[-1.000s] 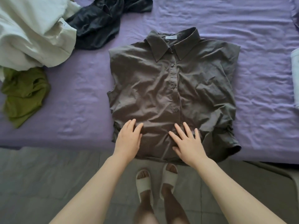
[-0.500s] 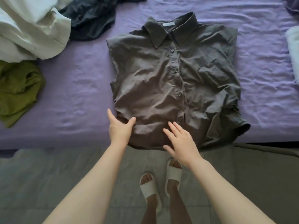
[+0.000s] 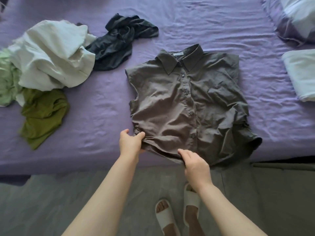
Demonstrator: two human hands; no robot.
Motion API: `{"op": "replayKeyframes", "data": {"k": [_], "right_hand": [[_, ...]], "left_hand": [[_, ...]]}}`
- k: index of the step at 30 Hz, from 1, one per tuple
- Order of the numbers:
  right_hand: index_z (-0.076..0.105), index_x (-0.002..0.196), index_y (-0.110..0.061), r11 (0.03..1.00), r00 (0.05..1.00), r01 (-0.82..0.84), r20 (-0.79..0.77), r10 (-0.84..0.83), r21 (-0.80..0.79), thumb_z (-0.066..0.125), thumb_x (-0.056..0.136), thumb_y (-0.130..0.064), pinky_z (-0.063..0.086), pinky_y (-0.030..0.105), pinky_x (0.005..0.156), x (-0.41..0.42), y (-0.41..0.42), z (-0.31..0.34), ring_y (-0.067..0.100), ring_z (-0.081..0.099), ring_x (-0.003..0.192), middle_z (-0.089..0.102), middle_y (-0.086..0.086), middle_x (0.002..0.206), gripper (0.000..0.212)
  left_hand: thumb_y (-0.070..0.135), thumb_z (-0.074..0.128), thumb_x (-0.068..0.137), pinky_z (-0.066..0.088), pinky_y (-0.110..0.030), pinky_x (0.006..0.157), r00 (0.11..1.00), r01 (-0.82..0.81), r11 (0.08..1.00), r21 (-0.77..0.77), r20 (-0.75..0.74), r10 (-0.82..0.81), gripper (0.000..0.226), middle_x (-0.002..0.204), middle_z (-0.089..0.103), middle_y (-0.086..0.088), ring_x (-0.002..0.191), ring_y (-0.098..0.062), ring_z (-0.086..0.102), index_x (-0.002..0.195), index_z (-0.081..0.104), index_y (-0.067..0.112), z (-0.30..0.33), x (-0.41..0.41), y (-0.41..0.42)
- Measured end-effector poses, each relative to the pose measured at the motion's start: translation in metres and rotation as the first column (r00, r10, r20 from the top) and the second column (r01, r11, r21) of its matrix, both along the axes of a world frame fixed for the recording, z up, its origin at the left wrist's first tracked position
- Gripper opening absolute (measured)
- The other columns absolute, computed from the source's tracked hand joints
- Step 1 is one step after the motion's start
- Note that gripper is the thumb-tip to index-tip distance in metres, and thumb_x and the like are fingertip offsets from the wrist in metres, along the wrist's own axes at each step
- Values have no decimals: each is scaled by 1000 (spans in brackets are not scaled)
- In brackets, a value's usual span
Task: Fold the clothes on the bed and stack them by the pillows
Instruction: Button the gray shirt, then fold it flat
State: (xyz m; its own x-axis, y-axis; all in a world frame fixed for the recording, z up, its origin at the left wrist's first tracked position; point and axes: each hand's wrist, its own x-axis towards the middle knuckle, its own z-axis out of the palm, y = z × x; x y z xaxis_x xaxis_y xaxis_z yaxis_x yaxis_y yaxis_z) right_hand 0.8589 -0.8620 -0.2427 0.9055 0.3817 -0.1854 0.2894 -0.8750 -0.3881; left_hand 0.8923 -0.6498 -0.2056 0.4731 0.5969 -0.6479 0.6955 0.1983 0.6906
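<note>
I see the bed (image 3: 213,28) filling the upper view, covered in a wrinkled purple sheet, its near edge running across above a grey floor (image 3: 51,201). At the far right corner lie the pillows (image 3: 296,17), and just below them a folded white item (image 3: 301,74) at the frame's edge. On the left sits a crumpled white garment (image 3: 52,55), touching a pale green one (image 3: 6,79) at the left border, an olive green garment (image 3: 42,114) below it, and a dark navy garment (image 3: 119,43) to its right. The grey-brown collared shirt (image 3: 187,103) lies buttoned, front up, collar away from me, sleeves folded under, its hem at the bed's near edge. A small pale label (image 3: 178,53) shows inside the collar; I cannot read any writing on it. Left hand (image 3: 130,142) grasps the shirt's lower left corner, thumb on top, fabric bunched. Right hand (image 3: 194,162) has its fingers curled around the hem near the button placket. White slide sandals (image 3: 177,212) on both feet below.
</note>
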Motion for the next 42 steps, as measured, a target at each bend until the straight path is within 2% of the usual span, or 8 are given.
{"op": "replayKeyframes", "data": {"k": [4,8,10,19,22,27,35,42], "right_hand": [[59,120,-31,999,994,-25,-104,27,26,52,91,-23,46,31,83,32,-13,17,14,59,109,64,-10,118,31],[61,115,-35,989,981,-145,-125,147,27,54,88,-30,43,29,81,64,-16,33,15,60,105,67,-9,111,28],[60,114,-35,989,979,-150,-135,151,21,55,87,-30,44,30,81,72,-18,33,16,60,104,67,-9,111,29],[69,100,-18,995,992,-61,-117,51,-81,73,69,-8,49,35,72,70,-95,25,26,62,92,68,-1,99,33],[71,86,-13,994,999,-35,-12,34,-101,80,53,2,52,34,61,91,-115,36,27,66,76,69,1,83,38],[56,114,-27,977,1000,-26,2,27,-212,48,93,-25,43,34,73,151,-125,60,22,60,98,66,-4,104,22],[38,78,-22,993,994,-48,95,57,-104,46,88,-57,34,33,56,258,-91,107,25,61,86,63,0,85,37],[33,74,-21,985,987,-84,123,103,-148,28,84,-69,30,31,55,328,-61,91,22,62,78,61,-2,77,49]], "left_hand": [[38,71,81,29,-35,107,805,428,571,701,-9,-593,69,139,44,-11,130,-25,39,138,44,12,22,-7,-18],[57,64,75,11,-45,115,188,810,-75,582,-379,-906,93,141,47,4,135,-18,34,149,21,22,18,-2,-61],[38,58,85,19,-37,111,150,805,-223,550,-552,-820,69,130,55,4,127,-19,44,145,28,23,6,3,-72],[27,60,89,46,-32,75,504,764,236,600,-328,-799,16,104,67,6,101,-20,59,104,66,26,20,45,-54],[30,55,93,46,-33,71,512,763,223,607,-357,-781,17,98,63,3,97,-20,58,106,66,24,28,61,-50],[14,47,96,41,-35,77,462,793,93,602,-495,-736,31,109,58,-2,102,-25,55,122,60,25,34,91,-46],[5,45,89,42,-35,85,531,747,73,661,-527,-663,44,113,55,-3,103,-25,51,125,57,26,53,155,-28],[57,55,86,40,-33,74,546,696,50,716,-483,-685,36,91,59,0,91,-22,55,100,70,28,40,227,5]]}}
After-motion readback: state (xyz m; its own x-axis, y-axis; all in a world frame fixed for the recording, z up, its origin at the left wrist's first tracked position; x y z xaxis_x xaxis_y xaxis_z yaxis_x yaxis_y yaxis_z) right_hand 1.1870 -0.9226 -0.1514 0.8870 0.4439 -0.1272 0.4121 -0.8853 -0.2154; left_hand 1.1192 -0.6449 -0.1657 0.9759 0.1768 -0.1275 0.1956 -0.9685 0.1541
